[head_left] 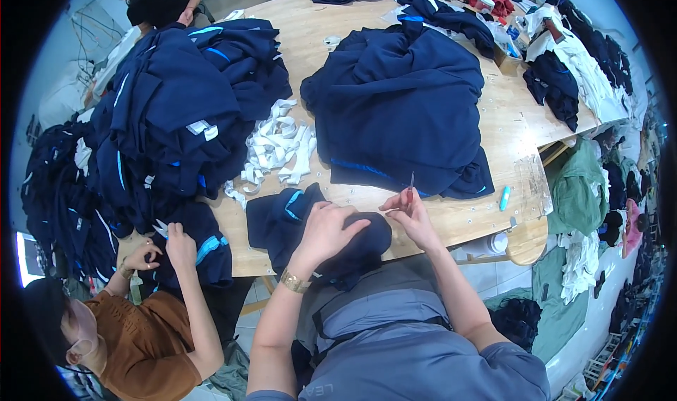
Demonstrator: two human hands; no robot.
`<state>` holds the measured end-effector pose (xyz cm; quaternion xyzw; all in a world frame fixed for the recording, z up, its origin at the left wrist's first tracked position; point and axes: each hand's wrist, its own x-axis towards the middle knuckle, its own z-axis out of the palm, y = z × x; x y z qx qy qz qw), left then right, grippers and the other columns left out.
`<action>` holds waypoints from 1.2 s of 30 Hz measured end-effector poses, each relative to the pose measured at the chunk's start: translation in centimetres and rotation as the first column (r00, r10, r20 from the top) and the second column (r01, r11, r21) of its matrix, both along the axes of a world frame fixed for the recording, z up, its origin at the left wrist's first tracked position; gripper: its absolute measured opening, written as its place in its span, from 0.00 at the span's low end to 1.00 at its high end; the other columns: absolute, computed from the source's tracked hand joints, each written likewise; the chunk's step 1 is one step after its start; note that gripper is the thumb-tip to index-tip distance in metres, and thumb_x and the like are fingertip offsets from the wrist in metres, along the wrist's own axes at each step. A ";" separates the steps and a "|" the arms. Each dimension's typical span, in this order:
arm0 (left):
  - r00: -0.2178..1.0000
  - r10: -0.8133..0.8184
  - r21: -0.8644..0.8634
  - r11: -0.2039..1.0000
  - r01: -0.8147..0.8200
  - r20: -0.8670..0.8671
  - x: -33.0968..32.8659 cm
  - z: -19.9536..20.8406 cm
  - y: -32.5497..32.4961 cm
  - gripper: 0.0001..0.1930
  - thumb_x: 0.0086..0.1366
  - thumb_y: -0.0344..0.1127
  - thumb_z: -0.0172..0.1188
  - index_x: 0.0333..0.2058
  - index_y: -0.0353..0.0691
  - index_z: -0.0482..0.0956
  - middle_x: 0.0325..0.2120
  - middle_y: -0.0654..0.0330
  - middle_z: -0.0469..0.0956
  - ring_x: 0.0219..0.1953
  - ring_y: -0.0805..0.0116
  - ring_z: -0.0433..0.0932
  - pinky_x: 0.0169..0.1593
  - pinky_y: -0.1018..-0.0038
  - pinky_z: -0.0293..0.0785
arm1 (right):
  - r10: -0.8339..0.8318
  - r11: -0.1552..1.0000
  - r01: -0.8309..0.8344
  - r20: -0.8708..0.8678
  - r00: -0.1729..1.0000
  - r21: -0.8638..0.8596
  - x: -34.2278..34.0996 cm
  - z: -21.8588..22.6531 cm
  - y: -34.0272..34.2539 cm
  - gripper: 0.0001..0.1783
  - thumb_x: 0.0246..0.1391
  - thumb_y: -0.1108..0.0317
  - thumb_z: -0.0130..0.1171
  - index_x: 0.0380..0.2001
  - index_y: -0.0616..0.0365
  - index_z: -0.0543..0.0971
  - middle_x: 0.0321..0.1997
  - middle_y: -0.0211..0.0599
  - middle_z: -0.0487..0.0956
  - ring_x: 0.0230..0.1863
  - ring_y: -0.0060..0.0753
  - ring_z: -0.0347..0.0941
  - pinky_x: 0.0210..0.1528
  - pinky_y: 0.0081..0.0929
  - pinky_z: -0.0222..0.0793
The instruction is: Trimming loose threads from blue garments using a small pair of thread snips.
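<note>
Fingers of the right hand (415,221) clamped a slim metal tool (412,180) while the left hand (330,228) held thumb and fingers apart over a navy cloth garment (370,240), near centre, seemingly unfinished, the far navy heap's (402,105) progress unclear.

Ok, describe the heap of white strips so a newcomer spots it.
On the wooden table, find the left navy garment pile and right navy garment pile. Between them, beyond the left hand, lies the heap of white strips: narrow and tangled, unlike the broad dark piles either side.
</note>
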<state>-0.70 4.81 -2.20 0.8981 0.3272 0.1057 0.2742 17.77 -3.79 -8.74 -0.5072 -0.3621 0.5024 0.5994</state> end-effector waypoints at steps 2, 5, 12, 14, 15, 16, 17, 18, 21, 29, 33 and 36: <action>0.981 0.143 -0.314 0.945 -0.096 0.130 -0.8 0.1 0.4 0.15 0.54 0.42 0.62 0.31 0.35 0.79 0.26 0.50 0.79 0.28 0.57 0.77 0.36 0.69 0.71 | 0.065 0.998 -0.066 -0.043 0.997 -0.016 -0.4 1.6 0.3 0.16 0.47 0.84 0.48 0.29 0.53 0.54 0.36 0.40 0.72 0.41 0.25 0.69 0.43 0.22 0.66; 0.921 0.294 -0.484 0.864 -0.141 0.255 -1.7 -0.4 0.3 0.13 0.52 0.39 0.63 0.30 0.33 0.79 0.25 0.52 0.79 0.26 0.66 0.77 0.32 0.74 0.71 | 0.142 0.988 -0.146 -0.100 0.985 -0.041 -1.1 3.5 0.7 0.15 0.49 0.80 0.49 0.28 0.52 0.55 0.35 0.38 0.72 0.41 0.23 0.68 0.44 0.20 0.64; 0.906 0.339 -0.626 0.771 -0.115 0.252 -2.3 0.2 -0.2 0.12 0.50 0.35 0.64 0.26 0.32 0.76 0.21 0.60 0.77 0.26 0.78 0.71 0.32 0.78 0.69 | 0.114 0.991 -0.120 0.103 0.988 0.059 -2.7 5.8 2.7 0.17 0.52 0.71 0.57 0.27 0.53 0.56 0.31 0.33 0.72 0.33 0.18 0.66 0.36 0.20 0.63; 0.902 0.352 -0.600 0.787 -0.141 0.249 -2.2 0.4 -0.4 0.11 0.50 0.35 0.65 0.23 0.32 0.75 0.20 0.61 0.76 0.25 0.79 0.71 0.31 0.79 0.68 | 0.141 0.985 -0.156 0.180 0.974 0.069 -3.6 6.5 3.2 0.17 0.51 0.72 0.57 0.27 0.53 0.57 0.29 0.32 0.72 0.32 0.18 0.66 0.34 0.20 0.62; 0.903 0.350 -0.599 0.788 -0.139 0.250 -2.2 0.5 -0.5 0.11 0.50 0.35 0.65 0.23 0.32 0.75 0.20 0.61 0.76 0.25 0.79 0.71 0.31 0.79 0.68 | 0.168 0.978 -0.193 0.255 0.952 0.075 -3.8 6.8 3.3 0.17 0.50 0.74 0.58 0.27 0.53 0.57 0.28 0.32 0.72 0.31 0.18 0.66 0.33 0.20 0.62; 0.900 0.363 -0.616 0.774 -0.146 0.243 -2.2 0.6 -0.5 0.11 0.50 0.34 0.65 0.23 0.33 0.74 0.20 0.62 0.75 0.25 0.80 0.71 0.31 0.80 0.68 | 0.149 0.977 -0.190 0.324 0.934 0.099 -3.8 6.6 3.5 0.18 0.49 0.77 0.58 0.27 0.54 0.57 0.26 0.32 0.71 0.29 0.18 0.67 0.32 0.19 0.63; 0.897 0.375 -0.632 0.760 -0.153 0.235 -2.2 0.7 -0.5 0.11 0.50 0.34 0.65 0.22 0.34 0.73 0.20 0.63 0.75 0.25 0.81 0.70 0.31 0.81 0.68 | 0.147 0.977 -0.190 0.325 0.934 0.102 -3.8 6.3 3.6 0.18 0.49 0.77 0.58 0.27 0.54 0.57 0.26 0.32 0.71 0.29 0.18 0.67 0.32 0.19 0.63; 0.897 0.374 -0.629 0.762 -0.151 0.237 -2.3 0.6 -0.5 0.11 0.50 0.34 0.65 0.22 0.34 0.73 0.20 0.63 0.75 0.25 0.81 0.70 0.31 0.81 0.68 | 0.065 0.984 -0.095 0.190 0.980 0.150 -3.7 5.9 3.7 0.18 0.50 0.78 0.57 0.27 0.54 0.56 0.25 0.31 0.71 0.29 0.18 0.68 0.32 0.18 0.64; 0.867 0.415 -0.680 0.722 -0.129 0.276 -3.0 0.2 -0.4 0.10 0.50 0.32 0.65 0.22 0.35 0.73 0.20 0.66 0.75 0.25 0.82 0.70 0.31 0.82 0.67 | -0.079 0.979 0.091 -0.070 0.994 0.183 -2.9 6.1 3.8 0.17 0.51 0.80 0.54 0.27 0.54 0.56 0.25 0.31 0.70 0.29 0.20 0.70 0.31 0.18 0.69; 0.784 0.476 -0.808 0.586 0.054 0.398 -4.2 -0.8 0.0 0.09 0.49 0.22 0.59 0.30 0.38 0.70 0.26 0.70 0.71 0.28 0.86 0.68 0.32 0.89 0.65 | -0.097 0.966 0.125 -0.132 0.987 0.225 -1.5 6.1 2.8 0.15 0.53 0.80 0.51 0.28 0.53 0.56 0.26 0.34 0.70 0.28 0.25 0.72 0.29 0.22 0.71; 0.777 0.504 -0.844 0.533 0.063 0.376 -5.1 -0.7 0.1 0.11 0.49 0.22 0.54 0.34 0.36 0.70 0.31 0.64 0.73 0.38 0.78 0.71 0.42 0.81 0.67 | -0.006 0.990 0.057 -0.355 0.935 0.132 -2.5 7.1 2.5 0.14 0.55 0.80 0.48 0.28 0.53 0.55 0.25 0.36 0.70 0.28 0.30 0.75 0.25 0.24 0.75; 0.860 0.352 -0.470 0.869 -0.155 0.368 -4.5 0.4 0.4 0.18 0.47 0.23 0.52 0.41 0.37 0.71 0.36 0.54 0.73 0.45 0.59 0.72 0.52 0.72 0.64 | -0.016 0.993 0.055 -0.341 0.940 0.105 -3.1 6.2 2.9 0.13 0.55 0.79 0.48 0.28 0.54 0.55 0.25 0.37 0.70 0.28 0.31 0.76 0.23 0.25 0.76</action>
